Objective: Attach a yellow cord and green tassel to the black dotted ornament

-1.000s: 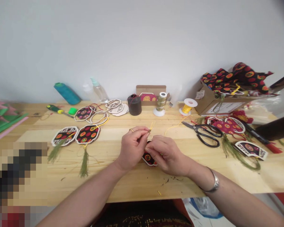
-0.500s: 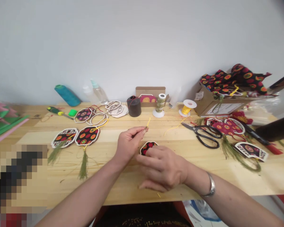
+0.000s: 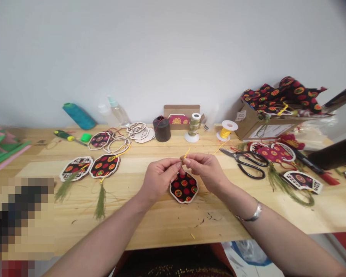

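Note:
My left hand [image 3: 160, 176] and my right hand [image 3: 209, 171] meet over the table, each pinching with thumb and forefinger. A short end of yellow cord [image 3: 187, 152] sticks up from between their fingertips; the rest of it is hidden. Just below the fingers, an ornament [image 3: 184, 189] with a pale scalloped rim and black, red-patterned fabric lies flat on the wood, its top edge partly covered by my hands. A small yellow cord scrap [image 3: 193, 236] lies near the front edge of the table.
Black-handled scissors [image 3: 250, 163] and a yellow cord spool [image 3: 226, 130] are to the right. Tasselled ornaments [image 3: 105, 166] lie at left. Behind stand a black thread spool [image 3: 162, 130] and an olive thread spool [image 3: 194, 129]. A cardboard box [image 3: 269, 125] holds patterned fabric.
My right hand has moved up and away from over the ornament to join my left at the yellow cord. More of the ornament shows. The whole view has shifted slightly.

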The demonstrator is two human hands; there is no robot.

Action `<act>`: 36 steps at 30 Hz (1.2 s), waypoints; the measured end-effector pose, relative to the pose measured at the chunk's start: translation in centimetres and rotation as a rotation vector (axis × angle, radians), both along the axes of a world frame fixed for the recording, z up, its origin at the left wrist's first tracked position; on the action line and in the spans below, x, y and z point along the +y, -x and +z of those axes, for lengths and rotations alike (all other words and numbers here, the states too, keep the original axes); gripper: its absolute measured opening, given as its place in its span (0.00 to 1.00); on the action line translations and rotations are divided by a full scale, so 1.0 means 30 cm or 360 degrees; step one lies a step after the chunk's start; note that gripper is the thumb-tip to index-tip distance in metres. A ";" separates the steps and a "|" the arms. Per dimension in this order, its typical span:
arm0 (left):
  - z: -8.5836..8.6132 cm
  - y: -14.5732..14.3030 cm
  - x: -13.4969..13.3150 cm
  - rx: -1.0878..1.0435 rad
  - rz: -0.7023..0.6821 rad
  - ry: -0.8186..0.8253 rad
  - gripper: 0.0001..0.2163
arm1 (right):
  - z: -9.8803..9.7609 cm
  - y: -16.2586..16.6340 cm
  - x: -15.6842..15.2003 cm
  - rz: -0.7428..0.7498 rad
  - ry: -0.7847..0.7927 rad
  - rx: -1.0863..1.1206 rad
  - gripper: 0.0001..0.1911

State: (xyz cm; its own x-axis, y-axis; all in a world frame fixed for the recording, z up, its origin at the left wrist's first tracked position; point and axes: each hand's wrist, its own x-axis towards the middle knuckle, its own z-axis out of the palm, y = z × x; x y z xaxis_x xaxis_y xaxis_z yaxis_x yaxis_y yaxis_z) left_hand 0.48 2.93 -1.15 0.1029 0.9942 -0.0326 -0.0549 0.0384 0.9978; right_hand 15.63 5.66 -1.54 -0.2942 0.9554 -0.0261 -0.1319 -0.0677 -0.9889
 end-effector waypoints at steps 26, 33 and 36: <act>0.002 0.007 0.000 -0.0082 -0.0454 0.0335 0.10 | -0.010 -0.008 0.008 -0.0236 -0.0150 -0.0065 0.13; -0.008 0.016 0.004 -0.0160 -0.0528 0.0489 0.11 | 0.013 -0.041 0.038 -0.0138 0.0094 0.0352 0.15; -0.007 0.015 0.007 -0.0046 -0.0551 0.0499 0.10 | 0.020 -0.049 0.048 -0.0216 -0.0001 0.0377 0.15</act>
State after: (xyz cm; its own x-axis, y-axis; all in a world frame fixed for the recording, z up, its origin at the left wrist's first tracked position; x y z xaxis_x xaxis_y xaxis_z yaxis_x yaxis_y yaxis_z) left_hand 0.03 3.14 -1.35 0.4323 0.8438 -0.3181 -0.0130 0.3585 0.9334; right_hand 17.10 7.09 -0.94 -0.1611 0.9865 0.0288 -0.3674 -0.0329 -0.9295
